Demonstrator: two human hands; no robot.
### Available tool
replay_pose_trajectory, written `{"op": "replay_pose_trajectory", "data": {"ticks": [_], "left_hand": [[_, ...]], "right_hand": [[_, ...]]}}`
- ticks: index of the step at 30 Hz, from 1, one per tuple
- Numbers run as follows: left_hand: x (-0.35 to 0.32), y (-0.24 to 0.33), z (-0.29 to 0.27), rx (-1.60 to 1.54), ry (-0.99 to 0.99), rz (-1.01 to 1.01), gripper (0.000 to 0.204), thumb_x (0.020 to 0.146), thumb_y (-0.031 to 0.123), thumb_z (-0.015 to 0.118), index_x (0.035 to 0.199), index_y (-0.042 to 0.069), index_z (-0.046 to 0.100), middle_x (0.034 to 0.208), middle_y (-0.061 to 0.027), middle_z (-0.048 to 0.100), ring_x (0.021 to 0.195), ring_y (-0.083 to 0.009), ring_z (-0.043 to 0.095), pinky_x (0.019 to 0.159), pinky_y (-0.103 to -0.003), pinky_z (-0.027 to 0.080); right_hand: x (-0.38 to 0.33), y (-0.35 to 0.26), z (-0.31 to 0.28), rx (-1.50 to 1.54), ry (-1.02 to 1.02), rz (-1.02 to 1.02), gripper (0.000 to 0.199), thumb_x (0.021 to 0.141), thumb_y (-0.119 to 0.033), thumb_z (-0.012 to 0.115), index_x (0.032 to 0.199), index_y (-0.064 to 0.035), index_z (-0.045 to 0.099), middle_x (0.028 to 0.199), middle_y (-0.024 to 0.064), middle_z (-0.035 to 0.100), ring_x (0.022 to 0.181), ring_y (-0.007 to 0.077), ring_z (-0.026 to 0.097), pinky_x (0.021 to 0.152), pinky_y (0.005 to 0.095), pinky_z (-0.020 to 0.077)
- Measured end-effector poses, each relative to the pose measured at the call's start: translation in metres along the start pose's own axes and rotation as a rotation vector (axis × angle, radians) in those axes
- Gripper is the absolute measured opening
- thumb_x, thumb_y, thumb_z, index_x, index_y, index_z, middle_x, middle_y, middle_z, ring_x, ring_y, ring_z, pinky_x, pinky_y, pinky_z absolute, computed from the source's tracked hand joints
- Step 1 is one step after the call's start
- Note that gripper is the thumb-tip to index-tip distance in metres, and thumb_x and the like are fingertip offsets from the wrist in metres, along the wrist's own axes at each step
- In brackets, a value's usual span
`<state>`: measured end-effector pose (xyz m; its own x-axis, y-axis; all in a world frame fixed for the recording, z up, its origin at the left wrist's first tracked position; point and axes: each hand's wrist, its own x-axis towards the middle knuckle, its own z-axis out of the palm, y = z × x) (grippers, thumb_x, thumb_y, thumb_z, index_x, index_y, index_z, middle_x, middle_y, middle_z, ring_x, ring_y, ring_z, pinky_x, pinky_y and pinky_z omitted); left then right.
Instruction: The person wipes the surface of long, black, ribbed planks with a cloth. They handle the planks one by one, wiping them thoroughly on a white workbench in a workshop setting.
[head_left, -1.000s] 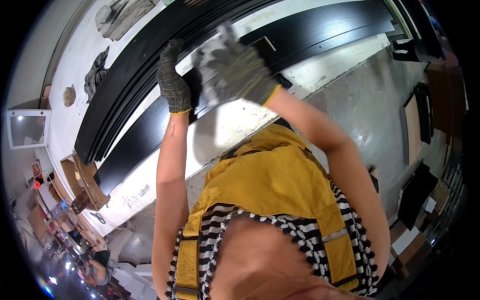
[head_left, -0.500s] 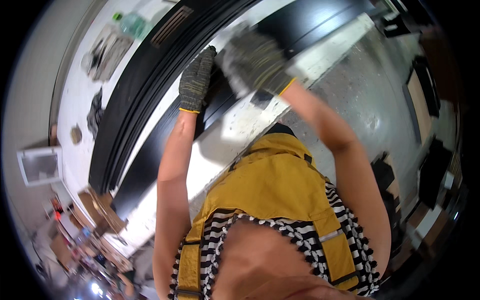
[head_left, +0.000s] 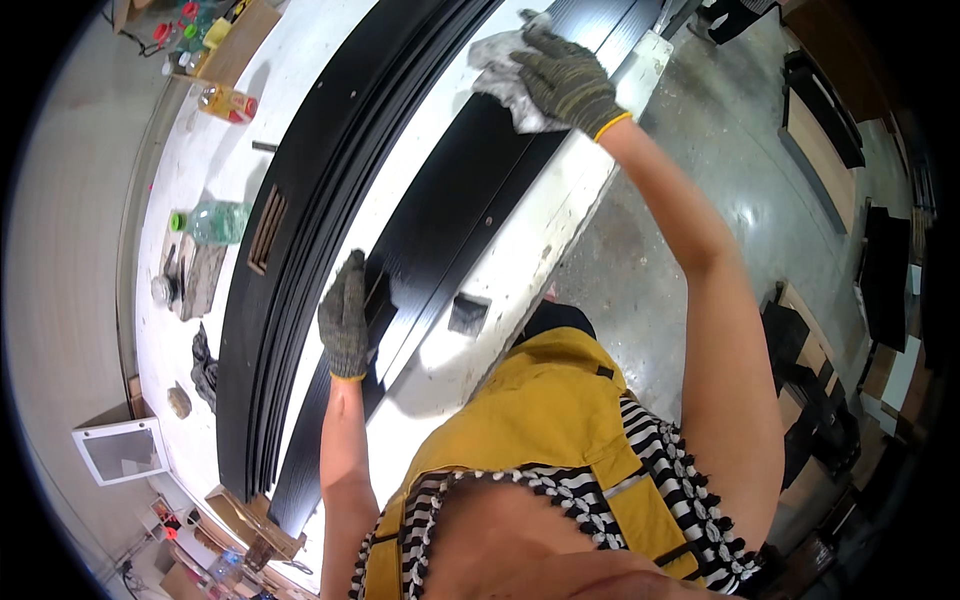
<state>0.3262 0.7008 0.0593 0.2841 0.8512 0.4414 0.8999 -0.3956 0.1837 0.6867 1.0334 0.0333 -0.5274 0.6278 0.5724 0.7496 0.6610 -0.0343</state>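
Observation:
A long black panel (head_left: 440, 190) with a lengthwise groove lies on the white table (head_left: 560, 200) in front of me. My right hand (head_left: 572, 82), in a dark grey knit glove with a yellow cuff, presses a crumpled whitish rag (head_left: 505, 80) onto the panel's far part, its arm stretched out. At the panel's nearer left edge is my left hand (head_left: 345, 318), gloved the same way. Its fingers are held together along that edge, and the thumb is hidden. A small dark square block (head_left: 468, 314) sits on the table's near margin.
Several black strips (head_left: 300, 220) lie stacked beside the panel. Beyond them are a green-capped bottle (head_left: 215, 222), an orange-labelled bottle (head_left: 228, 103) and a crumpled black piece (head_left: 204, 368). Boards (head_left: 820, 150) rest on the concrete floor (head_left: 655, 300) at right. Another person's legs (head_left: 730, 18) show at the top.
My right hand has slid the rag away along the panel, so my hands are now much farther apart. The view has shifted, and the left hand sits lower in it.

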Motion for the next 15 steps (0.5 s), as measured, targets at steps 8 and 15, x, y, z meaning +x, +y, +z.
{"op": "replay_pose_trajectory", "data": {"ticks": [8,15], "left_hand": [[-0.015,0.006,-0.005,-0.242,-0.207,-0.375,0.076,0.077,-0.006,0.074,0.146,0.009,0.044,0.134,-0.0197,0.059,0.117,-0.033,0.063,0.096,-0.041,0.056],[0.039,0.05,-0.012,-0.686,-0.004,-1.097,0.036,0.099,0.022,0.061,0.128,0.0,0.062,0.087,-0.0055,0.06,0.07,-0.01,0.054,0.056,-0.025,0.046]], "right_hand": [[0.061,0.16,0.021,-0.068,0.053,0.193,0.031,0.091,-0.036,0.058,0.11,-0.0179,0.074,0.125,0.0099,0.067,0.118,0.0295,0.061,0.096,0.0437,0.0495],[0.103,0.253,0.027,-0.236,-0.254,0.547,0.035,0.097,-0.033,0.048,0.113,-0.014,0.072,0.107,0.0157,0.072,0.102,0.0346,0.067,0.091,0.0455,0.0519]]}}
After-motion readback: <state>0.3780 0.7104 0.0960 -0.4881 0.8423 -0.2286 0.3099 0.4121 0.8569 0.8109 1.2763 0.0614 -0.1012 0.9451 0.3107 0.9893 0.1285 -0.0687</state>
